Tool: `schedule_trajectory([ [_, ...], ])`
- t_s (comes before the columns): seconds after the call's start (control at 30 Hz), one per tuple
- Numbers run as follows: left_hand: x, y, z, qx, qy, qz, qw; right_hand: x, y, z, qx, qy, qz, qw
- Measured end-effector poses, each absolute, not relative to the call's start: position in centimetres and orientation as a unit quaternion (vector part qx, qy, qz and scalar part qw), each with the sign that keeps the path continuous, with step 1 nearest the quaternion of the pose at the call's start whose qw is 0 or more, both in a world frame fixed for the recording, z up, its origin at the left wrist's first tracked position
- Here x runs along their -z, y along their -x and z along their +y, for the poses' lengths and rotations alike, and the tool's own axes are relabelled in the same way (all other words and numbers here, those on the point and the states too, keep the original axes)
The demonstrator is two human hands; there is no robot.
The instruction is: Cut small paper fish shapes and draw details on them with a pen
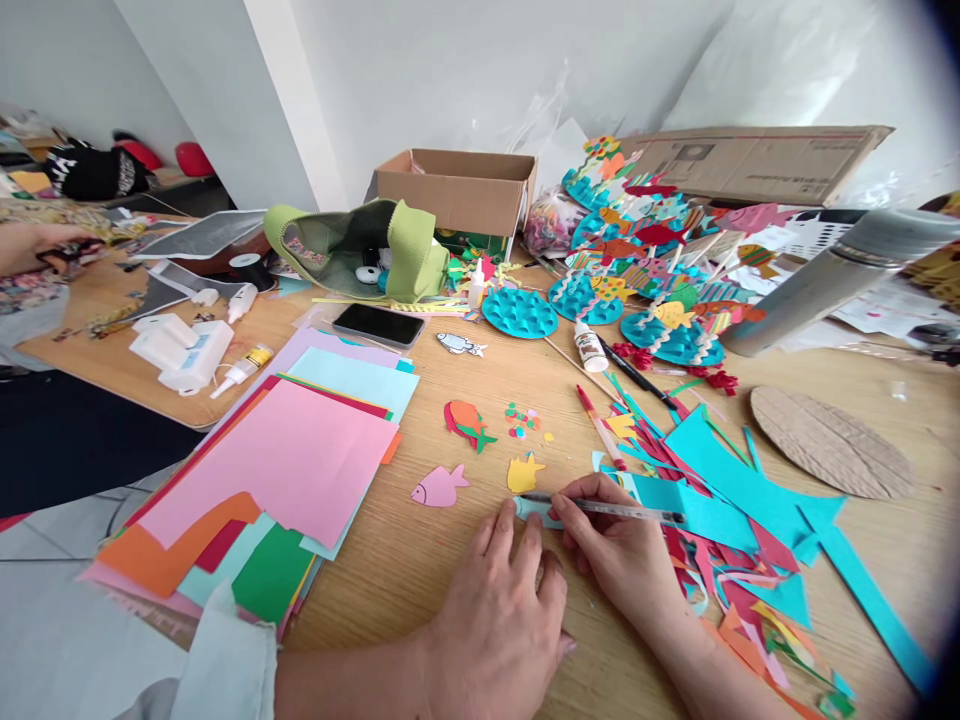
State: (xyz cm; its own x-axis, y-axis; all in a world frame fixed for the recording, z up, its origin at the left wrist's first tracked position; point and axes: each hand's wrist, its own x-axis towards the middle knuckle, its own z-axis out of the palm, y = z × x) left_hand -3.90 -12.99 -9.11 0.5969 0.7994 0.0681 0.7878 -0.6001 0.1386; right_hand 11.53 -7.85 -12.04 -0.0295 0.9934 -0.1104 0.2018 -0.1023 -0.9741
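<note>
My right hand (611,545) is closed around a thin pen (630,512) that lies nearly level, its tip touching a small light-blue paper cut-out (534,512) on the wooden table (405,570). My left hand (499,610) lies flat with fingers stretched out, its fingertips pressing on the left end of that cut-out. Just beyond lie a yellow paper fish (523,472), a pink paper fish (439,486) and an orange-and-red fish (466,420).
A stack of coloured paper sheets (285,470) lies at the left. Teal and red paper scraps (735,500) pile at the right, beside a cardboard oval (829,442). Farther back are a phone (379,324), glue bottle (590,347), cardboard box (457,190) and teal fish decorations (645,280). Another person's hand (34,245) shows far left.
</note>
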Motion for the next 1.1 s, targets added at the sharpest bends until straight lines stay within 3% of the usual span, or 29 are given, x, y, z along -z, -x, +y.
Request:
schedule_trajectory([
  [1.1,9.4,3.76,-13.09,-0.066,-0.892,0.446,0.032,12.23,-11.6,-7.85,-0.47,0.564,-0.536,0.416],
])
